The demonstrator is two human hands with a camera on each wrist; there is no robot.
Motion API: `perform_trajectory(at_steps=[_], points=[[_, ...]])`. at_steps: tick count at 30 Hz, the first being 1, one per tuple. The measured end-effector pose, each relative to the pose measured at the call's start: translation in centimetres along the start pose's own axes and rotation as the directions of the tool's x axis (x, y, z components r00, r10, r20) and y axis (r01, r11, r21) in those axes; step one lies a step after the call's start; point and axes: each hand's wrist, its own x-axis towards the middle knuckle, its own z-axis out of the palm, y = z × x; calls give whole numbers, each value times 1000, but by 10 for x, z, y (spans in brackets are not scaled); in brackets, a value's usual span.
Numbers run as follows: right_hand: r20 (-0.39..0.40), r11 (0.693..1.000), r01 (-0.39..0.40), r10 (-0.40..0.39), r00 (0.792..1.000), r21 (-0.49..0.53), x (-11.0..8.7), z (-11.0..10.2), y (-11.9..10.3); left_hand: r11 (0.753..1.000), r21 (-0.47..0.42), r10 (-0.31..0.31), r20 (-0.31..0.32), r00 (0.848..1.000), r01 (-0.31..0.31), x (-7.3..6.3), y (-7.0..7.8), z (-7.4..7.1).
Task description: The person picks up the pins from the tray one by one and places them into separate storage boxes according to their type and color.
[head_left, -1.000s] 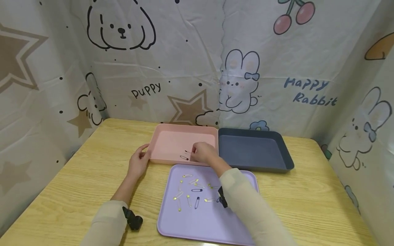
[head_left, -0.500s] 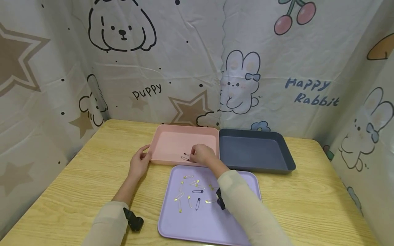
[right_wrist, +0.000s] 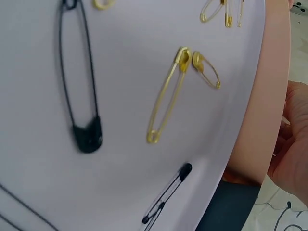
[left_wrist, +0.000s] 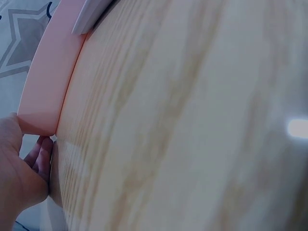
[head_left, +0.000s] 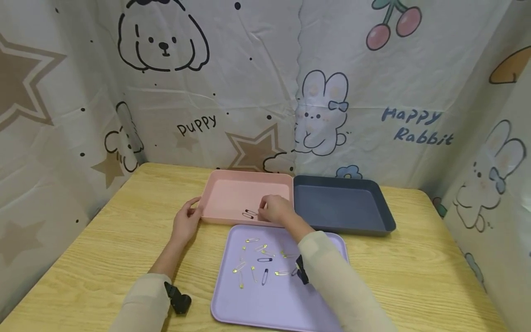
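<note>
My left hand (head_left: 185,224) holds the left edge of the pink tray (head_left: 228,191); in the left wrist view its thumb (left_wrist: 10,127) is at the rim and its fingers curl by the lower corner. My right hand (head_left: 274,210) is low inside that tray near its front wall, fingers bent, right beside two black safety pins (head_left: 247,215) lying close together. Its fingertips are hidden, so whether they pinch a pin is unclear. Several gold safety pins (right_wrist: 168,96) and a few black safety pins (right_wrist: 89,137) lie scattered on the lilac tray (head_left: 249,306) in front.
A dark grey tray (head_left: 340,203) stands against the right side of the pink one. All trays sit on a wooden table (head_left: 415,267). A patterned curtain (head_left: 232,92) surrounds the back and sides. My right forearm (head_left: 336,272) crosses over the lilac tray, covering part of it.
The upper black safety pin has come down beside the other one in the pink tray. My right hand has shifted slightly right of it. My left hand has stayed at the tray's edge.
</note>
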Motion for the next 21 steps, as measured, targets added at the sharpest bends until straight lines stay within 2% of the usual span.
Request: perform_trajectory(at_steps=[21], points=[[-40,999,53,-53,998,0,-22,-18,7,1000,9,-21,10,1000,21,-2,3,-1]])
